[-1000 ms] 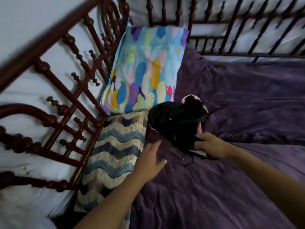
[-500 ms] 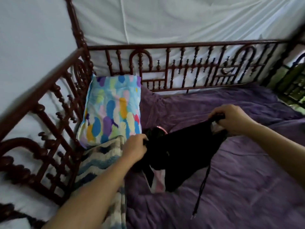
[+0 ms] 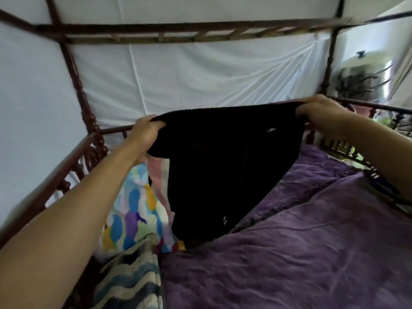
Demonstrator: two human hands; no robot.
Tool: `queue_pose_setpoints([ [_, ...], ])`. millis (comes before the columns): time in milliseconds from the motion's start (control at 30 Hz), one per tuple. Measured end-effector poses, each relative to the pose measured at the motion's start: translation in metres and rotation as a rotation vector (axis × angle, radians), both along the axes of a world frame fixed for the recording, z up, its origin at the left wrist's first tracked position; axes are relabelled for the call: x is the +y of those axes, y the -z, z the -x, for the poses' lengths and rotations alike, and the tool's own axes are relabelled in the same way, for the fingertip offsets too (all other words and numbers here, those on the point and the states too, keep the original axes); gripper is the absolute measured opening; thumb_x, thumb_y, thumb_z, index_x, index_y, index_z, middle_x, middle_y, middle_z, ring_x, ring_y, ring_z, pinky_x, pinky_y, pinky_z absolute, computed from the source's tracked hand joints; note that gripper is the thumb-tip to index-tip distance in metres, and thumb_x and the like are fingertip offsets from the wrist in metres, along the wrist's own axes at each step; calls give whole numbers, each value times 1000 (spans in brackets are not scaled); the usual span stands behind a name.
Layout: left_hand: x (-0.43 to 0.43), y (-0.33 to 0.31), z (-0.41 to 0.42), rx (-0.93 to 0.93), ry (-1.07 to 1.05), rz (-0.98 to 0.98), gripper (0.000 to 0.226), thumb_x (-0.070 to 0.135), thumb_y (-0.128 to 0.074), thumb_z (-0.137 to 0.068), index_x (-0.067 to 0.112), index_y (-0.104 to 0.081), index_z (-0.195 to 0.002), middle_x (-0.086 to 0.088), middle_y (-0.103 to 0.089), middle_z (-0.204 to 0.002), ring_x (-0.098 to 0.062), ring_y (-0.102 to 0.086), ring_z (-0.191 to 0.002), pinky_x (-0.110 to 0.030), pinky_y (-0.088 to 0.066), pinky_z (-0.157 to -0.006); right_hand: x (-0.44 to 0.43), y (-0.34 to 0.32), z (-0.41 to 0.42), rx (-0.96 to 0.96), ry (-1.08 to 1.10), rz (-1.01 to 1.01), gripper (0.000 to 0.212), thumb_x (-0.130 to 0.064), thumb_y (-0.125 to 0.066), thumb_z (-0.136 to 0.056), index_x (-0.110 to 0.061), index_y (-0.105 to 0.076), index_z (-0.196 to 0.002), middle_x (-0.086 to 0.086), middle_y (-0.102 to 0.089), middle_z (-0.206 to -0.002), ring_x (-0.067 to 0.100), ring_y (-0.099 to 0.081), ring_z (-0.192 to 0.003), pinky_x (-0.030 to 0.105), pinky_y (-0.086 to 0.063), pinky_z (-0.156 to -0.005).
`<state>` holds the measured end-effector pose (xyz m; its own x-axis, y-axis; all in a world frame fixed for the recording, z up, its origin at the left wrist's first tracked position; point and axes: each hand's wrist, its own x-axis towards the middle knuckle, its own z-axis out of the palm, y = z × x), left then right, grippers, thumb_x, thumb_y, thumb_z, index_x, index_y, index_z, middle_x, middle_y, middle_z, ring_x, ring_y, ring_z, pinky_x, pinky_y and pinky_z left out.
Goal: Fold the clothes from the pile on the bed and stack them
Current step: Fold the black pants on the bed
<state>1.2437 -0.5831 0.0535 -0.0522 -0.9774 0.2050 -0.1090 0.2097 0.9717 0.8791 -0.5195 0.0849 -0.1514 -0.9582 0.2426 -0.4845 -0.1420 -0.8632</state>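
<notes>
Head view | black garment (image 3: pixel 223 166) had been raised from the bed (image 3: pixel 312 264) | left hand (image 3: pixel 146 132), right hand (image 3: pixel 318 112) each kept a grip on its top edge | folding could start

Home bedroom, carved wooden bed frame (image 3: pixel 73 157), purple bedspread (image 3: pixel 301 253), colourful pillow (image 3: pixel 136 210), white canopy (image 3: pixel 200 74)

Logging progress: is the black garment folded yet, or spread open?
Spread open: the black garment hangs from its top edge, gripped apart by the left hand and right hand.
</notes>
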Motion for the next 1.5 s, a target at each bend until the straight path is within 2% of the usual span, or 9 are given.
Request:
queue_pose_setpoints([
  [67,9,-41,-1,-214,161,131,12,18,-72,-79,20,-67,-89,0,-70,-77,-9,-67,-66,-19,-51,-60,13,-28,3,-228,41,75,22,-1,-46,-84,-12,-55,-68,-4,-51,-45,7,-48,-38,20,-38,-42],
  [133,17,-76,-10,-355,414,141,47,33,-85,-63,26,-67,-105,0,-72,-98,-13,-70,-87,-23,-55,-69,27,-49,13,-378,-1,104,14,-18,-57,-84,-16,-58,-70,-5,-56,-52,8,-52,-45,21,-39,-46],
  [233,18,-97,-3,-645,441,237,76,41,-92,-47,36,-61,-116,10,-69,-108,-4,-66,-98,-19,-54,-76,45,-54,34,-290,-301,-27,25,-41,-66,-81,-17,-72,-75,-4,-69,-72,9,-65,-61,17,-51,-55],
  [367,-3,-61,34,-1151,283,353,14,2,-68,-75,14,-63,-79,-5,-66,-79,-24,-63,-80,-35,-46,-68,53,-8,57,-21,-333,-138,23,-24,-75,-67,-6,-75,-83,8,-74,-87,17,-71,-76,24,-57,-70],
  [433,-16,-38,47,-1295,209,327,20,-9,-49,-75,5,-64,-79,-15,-65,-82,-32,-62,-85,-38,-46,-71,58,18,66,170,-277,-169,32,-31,-79,-66,-2,-72,-79,7,-69,-78,20,-66,-70,29,-51,-66],
  [667,-68,-14,125,-1197,37,386,43,-8,-43,-75,14,-71,-98,-17,-68,-97,-36,-62,-96,-40,-50,-80,67,87,111,275,-314,-198,40,-40,-82,-68,-8,-72,-88,7,-70,-78,13,-63,-69,32,-49,-60],
  [800,-92,17,223,-1367,-60,486,32,3,-48,-80,18,-67,-101,-17,-64,-107,-38,-60,-101,-38,-47,-77,63,129,169,314,-282,-262,28,-39,-80,-76,-13,-68,-81,-6,-65,-69,6,-61,-63,29,-49,-56],
  [1100,-162,187,523,-1587,187,364,15,6,-43,-89,14,-54,-94,-16,-59,-105,-37,-58,-96,-40,-45,-73,36,304,421,73,46,-438,19,-30,-72,-86,-17,-65,-75,-2,-63,-61,14,-64,-55,36,-53,-46],
  [1500,-209,378,918,-1271,476,-37,51,0,-43,-84,18,-57,-130,-18,-56,-129,-39,-53,-116,-42,-46,-95,-1,482,756,21,562,-766,20,-43,-67,-87,-26,-64,-76,-4,-66,-60,14,-65,-50,19,-46,-45],
])
